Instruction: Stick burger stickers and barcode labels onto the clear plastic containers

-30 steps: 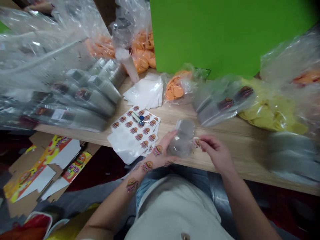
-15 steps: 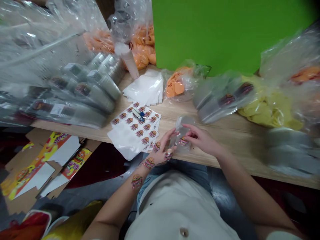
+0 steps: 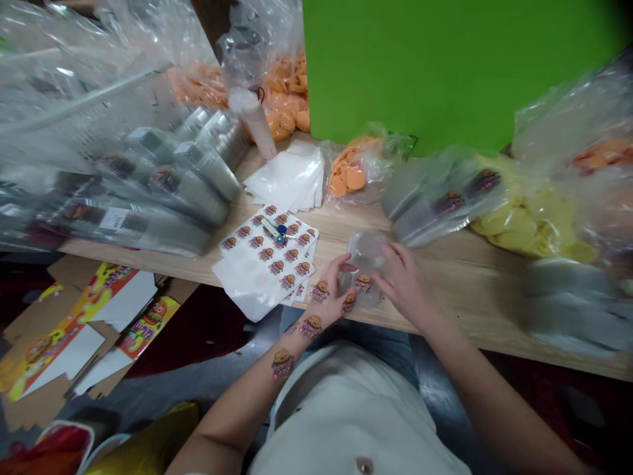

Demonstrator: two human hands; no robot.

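A small clear plastic container [image 3: 368, 249] lies at the table's front edge, with a burger-character sticker [image 3: 363, 283] on its near part. My left hand [image 3: 332, 290] grips the container's left side between thumb and fingers. More burger stickers cling to this hand and forearm. At the container's right side is my right hand [image 3: 406, 280], its fingers apart and slightly blurred, their tips close to the sticker and the rim. Left of the hands lie sheets of burger stickers [image 3: 267, 253], partly peeled, with a small blue-ended tool [image 3: 275, 229] on top.
White sheets [image 3: 289, 175] and a bag of orange discs [image 3: 349, 173] lie behind. Stacked clear containers [image 3: 188, 178] fill the left; bagged containers [image 3: 430, 198] and yellow pieces [image 3: 534, 221] are at right. A green panel [image 3: 445, 72] stands at the back. Printed cardboard [image 3: 84, 330] lies lower left.
My right fingers have come off the sticker, spread and shifted right. My left hand has turned slightly and now shows its stickers at another angle. The sticker stays on the container.
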